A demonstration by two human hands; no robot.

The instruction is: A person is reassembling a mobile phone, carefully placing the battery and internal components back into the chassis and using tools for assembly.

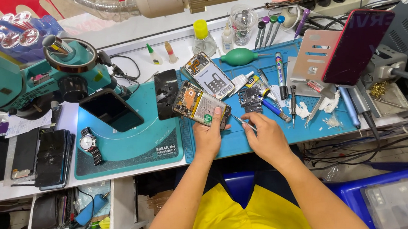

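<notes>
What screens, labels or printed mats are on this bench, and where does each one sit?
Opened phone: under the left hand, white battery label, green sticker.
Second opened phone: just behind, white label.
Dark screen: on the teal mat, black, blank.
Red-edged phone: propped at right, dark screen.
Right hand: holds tweezers.

Yellow top, bare forearms, no gloves

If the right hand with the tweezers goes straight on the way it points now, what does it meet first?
The right hand points its tweezers up-left. First in that line is probably the lower corner of the opened phone that the left hand steadies; depth is unclear.
</notes>
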